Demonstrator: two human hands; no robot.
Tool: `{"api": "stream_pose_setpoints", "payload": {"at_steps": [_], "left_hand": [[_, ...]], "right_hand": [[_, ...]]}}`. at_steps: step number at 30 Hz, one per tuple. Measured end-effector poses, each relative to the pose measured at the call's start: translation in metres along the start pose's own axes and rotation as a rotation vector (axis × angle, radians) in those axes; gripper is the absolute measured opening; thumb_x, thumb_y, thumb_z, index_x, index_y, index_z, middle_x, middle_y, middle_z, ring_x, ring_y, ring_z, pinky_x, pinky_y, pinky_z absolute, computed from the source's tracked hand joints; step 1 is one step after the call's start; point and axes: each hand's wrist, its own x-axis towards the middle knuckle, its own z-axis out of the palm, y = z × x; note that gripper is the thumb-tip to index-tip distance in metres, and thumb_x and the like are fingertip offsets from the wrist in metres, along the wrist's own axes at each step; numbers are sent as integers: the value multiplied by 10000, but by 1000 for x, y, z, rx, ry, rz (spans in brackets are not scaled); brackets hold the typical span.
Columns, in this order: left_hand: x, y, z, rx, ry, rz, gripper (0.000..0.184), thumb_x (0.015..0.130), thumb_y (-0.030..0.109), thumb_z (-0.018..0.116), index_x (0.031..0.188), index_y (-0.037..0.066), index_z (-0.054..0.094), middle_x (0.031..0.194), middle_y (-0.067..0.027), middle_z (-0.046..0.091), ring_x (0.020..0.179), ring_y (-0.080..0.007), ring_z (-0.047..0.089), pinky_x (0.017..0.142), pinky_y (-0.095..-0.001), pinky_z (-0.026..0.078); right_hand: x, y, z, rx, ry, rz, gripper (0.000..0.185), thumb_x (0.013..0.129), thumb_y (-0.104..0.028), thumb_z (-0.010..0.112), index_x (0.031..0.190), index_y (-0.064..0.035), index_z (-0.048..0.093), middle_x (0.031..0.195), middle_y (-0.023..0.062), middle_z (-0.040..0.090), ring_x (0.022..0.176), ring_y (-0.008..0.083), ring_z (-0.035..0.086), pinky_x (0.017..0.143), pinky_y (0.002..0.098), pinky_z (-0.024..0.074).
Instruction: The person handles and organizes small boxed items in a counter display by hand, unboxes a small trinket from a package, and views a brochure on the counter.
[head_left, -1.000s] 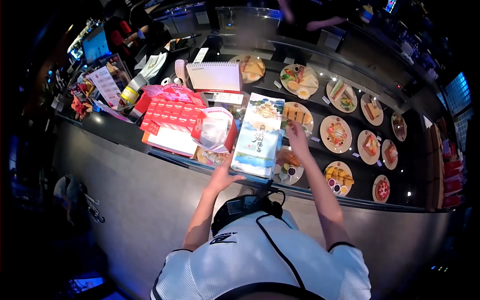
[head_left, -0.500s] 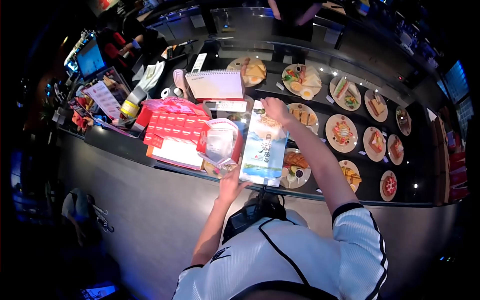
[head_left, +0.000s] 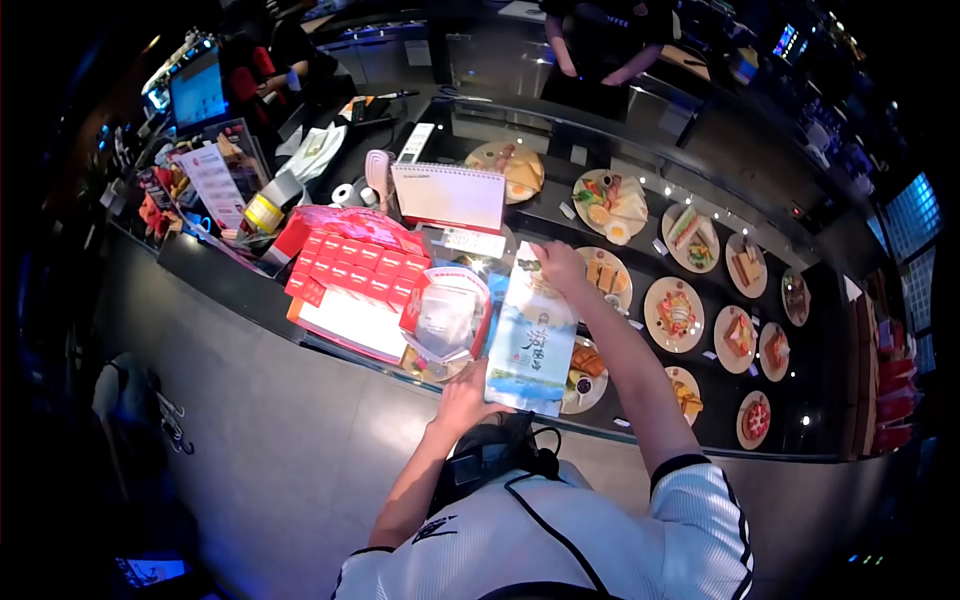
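A tall blue-and-white printed bag (head_left: 535, 345) lies on the glass counter top, showing a landscape print and dark characters. My right hand (head_left: 557, 268) is closed on its upper end. At the lower left corner of the bag is my left hand (head_left: 467, 402), its thumb stretched out along the bottom edge and the fingers apart, touching the side. Just left of the bag sits a red-and-white open bag (head_left: 447, 312), beside a display of small red boxes (head_left: 362, 265). A white spiral-bound desk calendar (head_left: 450, 197) stands behind them.
Plates of food, one with a waffle dessert (head_left: 674, 314), show under the glass counter. At the left are a leaflet stand (head_left: 212, 187), a yellow-labelled roll (head_left: 263, 213) and a monitor (head_left: 198, 88). Two people are behind the counter, one with forearms (head_left: 625, 68) visible.
My right hand has come from the bag's right side onto its top end and closed there. The view has shifted, and the bag's top now looks bent. My left hand stays at the lower left corner.
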Motion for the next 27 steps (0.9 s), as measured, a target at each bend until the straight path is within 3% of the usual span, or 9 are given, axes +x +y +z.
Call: {"api": "stream_pose_setpoints", "payload": {"at_steps": [5,10,12,15,20,22,25,27], "left_hand": [[0,11,-11,26,-57,-56,796,588,379,806,1169,-26,442,1006,-242,594,930,-385,586,766,-414,485],[-1,7,-8,8,-45,4,772,604,350,797,1176,-29,443,1040,-235,588,954,-384,579,789,-423,479],[-1,11,-14,34,-78,-12,782,602,357,797,1184,-28,443,1044,-234,587,959,-385,578,794,-427,477],[3,11,-18,64,-127,-16,815,611,400,786,1202,-29,424,1013,-237,593,931,-393,586,775,-438,483],[0,-6,-5,59,-138,-6,792,642,457,754,1174,-21,416,986,-243,595,918,-385,596,749,-437,490],[-3,-5,-6,94,-102,32,810,649,455,747,1201,-24,398,1006,-239,591,905,-386,601,746,-435,489],[-8,-14,6,92,-62,14,829,643,447,744,1219,-36,396,1030,-227,586,908,-375,603,751,-441,483],[-11,-25,16,97,82,151,836,618,409,753,1220,-50,399,1072,-213,572,935,-366,596,759,-441,482]], "right_hand": [[5,8,13,-137,-62,47,475,927,-464,386,944,-82,666,963,156,618,918,333,594,788,433,474],[4,3,5,-81,-131,111,481,920,-468,393,939,-67,659,1028,156,610,954,343,587,817,436,469],[5,3,1,-98,-115,52,527,925,-469,381,902,-26,665,948,188,645,919,344,614,778,431,494],[10,14,16,-93,-89,47,517,929,-464,366,934,-36,654,980,177,641,958,332,601,832,426,474],[6,1,3,-99,-138,103,489,915,-469,406,925,-64,679,976,180,646,926,356,609,800,445,478],[6,8,11,-108,-58,58,467,900,-460,432,887,-64,679,899,178,650,881,355,615,757,461,486],[6,17,17,-81,-24,13,294,869,-291,492,800,-47,641,843,190,639,832,375,612,720,477,481],[-1,14,7,-159,28,-272,328,887,-289,468,796,-25,639,834,203,636,816,389,608,694,491,466]]}}
